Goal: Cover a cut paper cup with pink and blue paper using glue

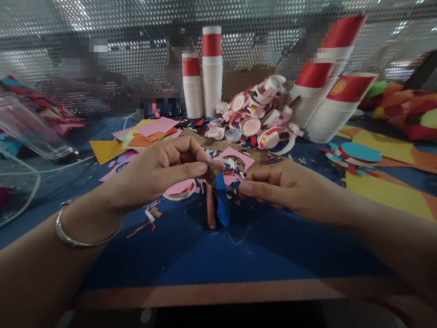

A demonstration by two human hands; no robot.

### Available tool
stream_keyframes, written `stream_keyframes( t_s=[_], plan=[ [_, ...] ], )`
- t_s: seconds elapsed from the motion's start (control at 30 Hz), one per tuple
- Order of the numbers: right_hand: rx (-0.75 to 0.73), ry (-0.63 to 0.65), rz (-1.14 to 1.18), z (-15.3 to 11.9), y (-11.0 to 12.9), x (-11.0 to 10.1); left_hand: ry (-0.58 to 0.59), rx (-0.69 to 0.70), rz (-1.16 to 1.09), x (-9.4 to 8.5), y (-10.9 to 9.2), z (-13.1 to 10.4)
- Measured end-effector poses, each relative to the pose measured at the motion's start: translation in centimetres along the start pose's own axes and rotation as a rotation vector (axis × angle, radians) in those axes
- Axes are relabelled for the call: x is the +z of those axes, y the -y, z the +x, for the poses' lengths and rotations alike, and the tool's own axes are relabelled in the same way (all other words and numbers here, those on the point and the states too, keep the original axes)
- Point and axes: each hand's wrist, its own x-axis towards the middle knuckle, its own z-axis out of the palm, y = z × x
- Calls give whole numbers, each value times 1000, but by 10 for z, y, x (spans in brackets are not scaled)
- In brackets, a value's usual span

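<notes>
My left hand pinches a small brown cardboard piece between thumb and fingertips, above the middle of the blue table. Just below it are a bright blue strip and a narrow reddish-brown strip, side by side; whether they join the cardboard piece I cannot tell. To the right, my right hand has thumb and fingers pressed together, close to the blue strip but apart from it. Anything between those fingertips is too small or hidden to make out. A pink and white paper ring lies behind my left hand.
Paper scraps and a pink sheet with a cut-out hole lie behind my hands. Further back are stacked red-and-white paper cups, a heap of cut cup pieces and coloured paper. A clear container and white cable are left.
</notes>
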Motion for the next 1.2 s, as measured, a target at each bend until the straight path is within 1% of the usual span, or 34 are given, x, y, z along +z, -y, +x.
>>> stream_keyframes(
  t_s=[0.2, 0.4, 0.57, 0.77, 1.03, 1.2],
  plan=[
    [-54, 12, -12, 0, 0, 1, 30, 28, -24, 2, -1, 1],
    [-46, 27, -61, 1, -1, 0, 31, 40, -48, 2, 0, 2],
    [-41, 43, -55, 1, 0, 0, 21, 57, -43, 3, -1, 2],
    [-47, 45, -25, -1, 3, 1, -1, 14, -22, 4, -4, 1],
    [-55, 17, -28, 1, -1, 1, 5, 11, -25, 6, -5, 2],
    [-38, 47, -33, 0, 0, 0, 2, 17, -12, 4, -3, 1]
  ],
)
